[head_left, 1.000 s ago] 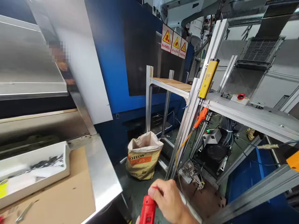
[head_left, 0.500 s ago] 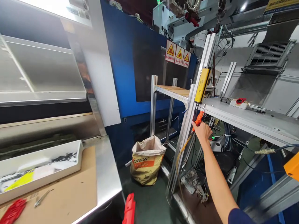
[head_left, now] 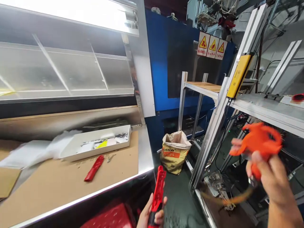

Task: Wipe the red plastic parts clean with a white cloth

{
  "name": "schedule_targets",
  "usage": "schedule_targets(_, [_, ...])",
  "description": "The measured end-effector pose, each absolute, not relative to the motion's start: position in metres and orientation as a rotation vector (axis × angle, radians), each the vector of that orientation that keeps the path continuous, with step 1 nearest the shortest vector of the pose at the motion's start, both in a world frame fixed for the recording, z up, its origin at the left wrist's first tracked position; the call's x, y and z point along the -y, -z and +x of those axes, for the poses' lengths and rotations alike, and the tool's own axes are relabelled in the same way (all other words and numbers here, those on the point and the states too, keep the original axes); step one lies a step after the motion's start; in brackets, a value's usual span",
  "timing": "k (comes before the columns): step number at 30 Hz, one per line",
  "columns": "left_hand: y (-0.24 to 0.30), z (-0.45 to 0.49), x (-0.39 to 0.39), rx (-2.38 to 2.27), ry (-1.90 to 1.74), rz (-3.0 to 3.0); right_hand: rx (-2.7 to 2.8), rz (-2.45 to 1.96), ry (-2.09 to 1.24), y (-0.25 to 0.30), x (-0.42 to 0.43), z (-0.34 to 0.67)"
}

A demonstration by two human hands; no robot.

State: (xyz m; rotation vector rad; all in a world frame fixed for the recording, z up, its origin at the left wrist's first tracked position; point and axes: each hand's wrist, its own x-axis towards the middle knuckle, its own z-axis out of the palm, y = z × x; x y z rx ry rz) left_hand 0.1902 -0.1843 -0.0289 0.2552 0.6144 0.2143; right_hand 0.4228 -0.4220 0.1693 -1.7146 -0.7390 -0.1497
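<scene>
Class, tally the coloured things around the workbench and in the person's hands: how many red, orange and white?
Red: 2, red part in the left hand, red piece on the bench
Orange: 1, orange tool in the right hand
White: 1, white tray
Total: 4

A paper sack [head_left: 175, 152] standing on the floor below the metal frame carries a brand in dark capitals, of which "OTLON" can be read; the first letter is hidden by a fold. Under that word runs an orange band with printing too small to make out. On the blue machine wall [head_left: 166, 63] hang three warning signs [head_left: 212, 48] side by side, each with a yellow triangle bearing a black pictogram over a red strip of white Chinese characters, which are too small to read. The yellow bar [head_left: 238, 76] on the aluminium post shows faint marks that cannot be read.
</scene>
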Motion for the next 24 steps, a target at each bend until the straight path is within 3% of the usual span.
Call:
schedule_targets(2, [0.022, 0.203, 0.175, -0.603, -0.201, 0.270, 0.912, -1.837, -0.351, -0.139, 0.423, 0.393])
schedule_targets(5, [0.015, 0.220, 0.159, -0.597, -0.172, 0.331, 1.148, -2.125, -0.732, -0.106, 0.418, 0.369])
schedule_targets(10, [0.021, 0.232, 0.143, -0.605, -0.102, 0.467, 1.185, -2.398, -0.874, -0.109, 0.422, 0.366])
schedule_targets(14, [0.030, 0.233, 0.140, -0.640, -0.104, 0.642, 1.202, -2.449, -0.787, -0.126, 0.420, 0.366])
schedule_targets(19, [0.031, 0.232, 0.137, -0.727, -0.327, 1.052, 1.358, -2.505, -1.168, -0.124, 0.406, 0.356])
schedule_targets(22, [0.028, 0.227, 0.133, -0.789, -0.475, 1.396, 1.315, -2.457, -0.977, -0.121, 0.405, 0.353])
schedule_targets(24, [0.026, 0.222, 0.133, -0.838, -0.549, 1.602, 1.351, -2.457, -1.033, -0.122, 0.406, 0.354])
